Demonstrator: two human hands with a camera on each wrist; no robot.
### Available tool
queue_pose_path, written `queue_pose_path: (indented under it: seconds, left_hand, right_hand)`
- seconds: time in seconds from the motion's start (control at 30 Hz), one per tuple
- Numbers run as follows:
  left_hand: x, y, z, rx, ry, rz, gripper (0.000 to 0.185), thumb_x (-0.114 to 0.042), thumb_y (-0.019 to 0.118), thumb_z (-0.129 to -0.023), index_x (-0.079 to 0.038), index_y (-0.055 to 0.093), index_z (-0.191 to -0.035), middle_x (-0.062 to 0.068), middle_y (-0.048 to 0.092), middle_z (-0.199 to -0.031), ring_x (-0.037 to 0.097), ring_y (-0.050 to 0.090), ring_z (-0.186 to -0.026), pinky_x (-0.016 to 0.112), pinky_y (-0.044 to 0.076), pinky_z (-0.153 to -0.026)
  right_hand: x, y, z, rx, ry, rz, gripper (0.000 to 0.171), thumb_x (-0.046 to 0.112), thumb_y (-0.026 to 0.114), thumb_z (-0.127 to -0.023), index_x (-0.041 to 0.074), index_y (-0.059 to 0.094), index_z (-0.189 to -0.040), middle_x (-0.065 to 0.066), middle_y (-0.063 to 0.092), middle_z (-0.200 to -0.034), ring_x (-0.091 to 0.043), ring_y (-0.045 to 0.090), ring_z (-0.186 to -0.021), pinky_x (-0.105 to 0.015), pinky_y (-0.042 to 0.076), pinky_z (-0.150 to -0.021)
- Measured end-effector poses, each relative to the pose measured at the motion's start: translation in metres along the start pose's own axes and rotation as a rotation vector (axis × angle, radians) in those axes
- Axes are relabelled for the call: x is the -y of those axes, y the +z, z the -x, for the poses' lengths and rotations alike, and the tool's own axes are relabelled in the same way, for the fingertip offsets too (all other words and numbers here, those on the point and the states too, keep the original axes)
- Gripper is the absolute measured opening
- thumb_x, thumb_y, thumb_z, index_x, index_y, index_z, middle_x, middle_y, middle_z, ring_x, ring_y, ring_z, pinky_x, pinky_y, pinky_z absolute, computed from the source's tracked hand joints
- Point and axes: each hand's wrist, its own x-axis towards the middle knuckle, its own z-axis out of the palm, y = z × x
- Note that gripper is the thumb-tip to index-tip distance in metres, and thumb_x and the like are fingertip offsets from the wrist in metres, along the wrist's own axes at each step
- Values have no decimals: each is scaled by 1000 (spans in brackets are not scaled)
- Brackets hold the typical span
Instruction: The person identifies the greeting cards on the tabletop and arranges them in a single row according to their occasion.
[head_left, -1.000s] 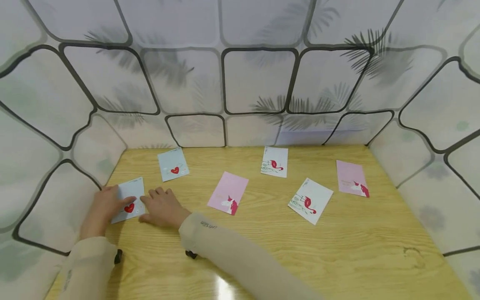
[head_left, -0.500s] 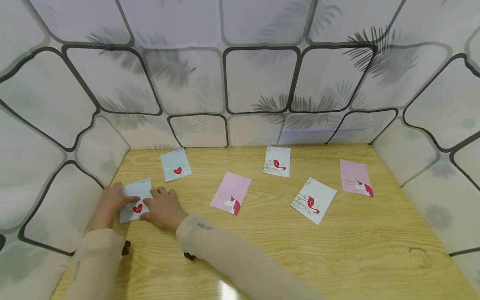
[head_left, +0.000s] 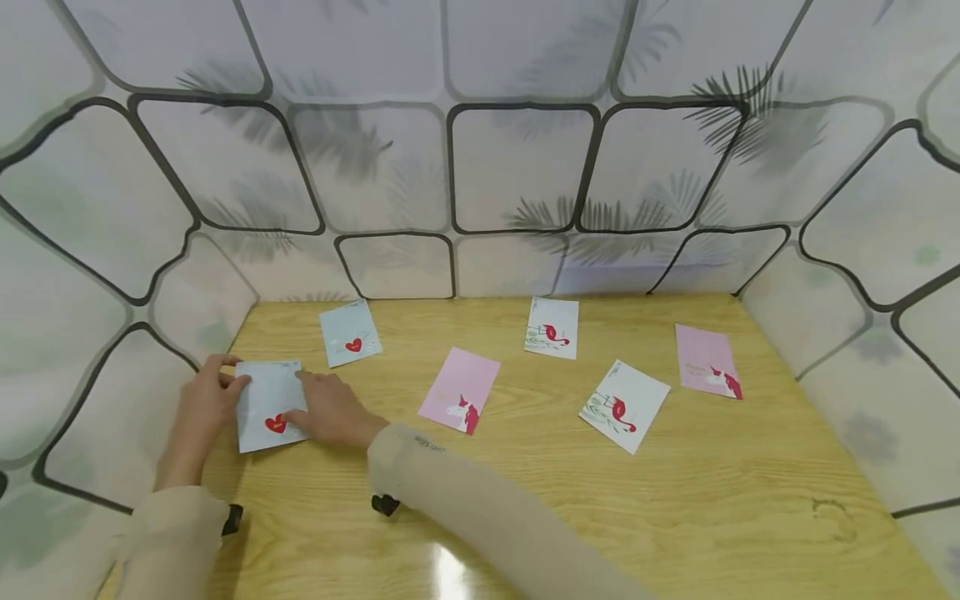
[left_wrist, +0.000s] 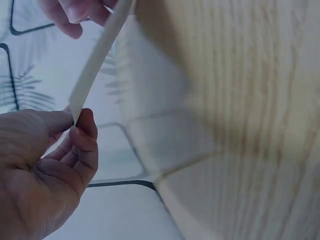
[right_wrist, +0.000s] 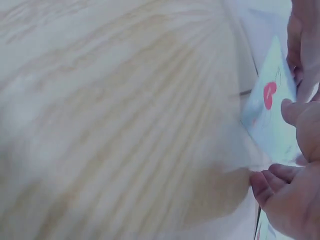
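A pale blue card with a red heart (head_left: pixel 268 392) is held up between both hands at the left of the table. On its left edge my left hand (head_left: pixel 201 408) pinches it between thumb and fingers; the left wrist view catches the card (left_wrist: pixel 96 65) nearly edge-on, raised off the wood. My right hand (head_left: pixel 337 412) grips the opposite edge, its thumb lying over the front near the heart. Seen from the right wrist, the card (right_wrist: pixel 270 107) stands tilted, with the right hand's fingers (right_wrist: pixel 262 187) curled below the thumb.
Behind lies a second heart card (head_left: pixel 349 329). Rightward are a pink unicorn card (head_left: pixel 456 383), two flamingo cards (head_left: pixel 551 321) and another unicorn card (head_left: pixel 705 354), all flat on the wooden table (head_left: pixel 675 517). Patterned walls (head_left: pixel 517 167) enclose the back and both sides.
The heart card, lying under both hands before, has come up off the table. Its near edge looks wider now, and both hands have moved to grip its side edges.
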Motion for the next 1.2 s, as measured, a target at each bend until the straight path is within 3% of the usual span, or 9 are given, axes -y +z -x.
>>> queue_pose_path:
  seconds: [0.17,0.3,0.43,0.57,0.63,0.77,0.83,0.93,1.2]
  left_hand:
    - [-19,-10,10,-59,75,27,34,-15,57,-107,6,49,-134,31,67,-104,34,65,-83,25,47,-60]
    - [-37,-16,22,-81,86,77,34,-15,56,-108,5,50,-135,29,67,-103,15,62,-72,17,47,-54]
    - [-54,-23,33,-137,109,104,33,-13,57,-107,5,53,-133,27,66,-101,10,60,-70,13,48,-54]
    - [-68,-26,42,-192,129,102,30,-12,59,-106,7,57,-129,25,65,-102,10,61,-74,7,46,-56]
    - [-74,-27,47,-207,128,106,29,-12,60,-106,8,59,-126,25,65,-103,5,58,-75,6,46,-57]
    - [-87,-30,57,-189,112,131,28,-16,61,-105,7,62,-121,25,68,-103,-5,53,-70,7,48,-58]
    - [-93,-32,62,-176,120,146,27,-16,62,-105,7,64,-118,25,70,-102,-3,56,-68,9,49,-58]
    - [-101,-33,68,-159,160,171,21,-11,63,-104,8,66,-113,24,70,-97,-1,58,-65,11,50,-58]
    - [-107,-31,78,-101,234,206,14,-2,69,-98,8,70,-108,18,70,-92,4,58,-64,14,52,-57]
  right_hand:
    - [-10,-9,-1,-45,-48,-299,79,34,63,-104,4,19,-163,-6,45,-158,-3,50,-131,-13,34,-109]
    - [-14,-22,7,-122,-120,-423,78,25,64,-105,4,17,-163,-8,61,-138,1,62,-96,-9,46,-88]
    - [-16,-37,17,-239,-182,-487,71,17,64,-104,3,24,-161,-6,66,-113,1,57,-71,-10,48,-64]
    - [-19,-49,27,-327,-227,-483,57,13,65,-103,0,41,-153,3,64,-93,2,50,-64,-9,43,-63]
    - [-20,-54,33,-347,-229,-522,49,11,66,-103,0,49,-147,4,65,-87,0,54,-62,-10,45,-62]
    - [-23,-63,48,-360,-215,-646,37,9,68,-101,0,60,-136,3,68,-82,-9,64,-60,-16,50,-54]
    - [-26,-68,55,-361,-218,-710,32,7,68,-100,-1,64,-132,-2,71,-84,-19,66,-61,-19,51,-52]
    - [-32,-76,66,-359,-220,-774,28,5,69,-99,-1,67,-126,-8,73,-85,-22,65,-59,-23,51,-52]
    - [-36,-84,91,-287,-143,-943,15,3,71,-97,-5,73,-109,-10,70,-70,-12,63,-55,-38,60,-57]
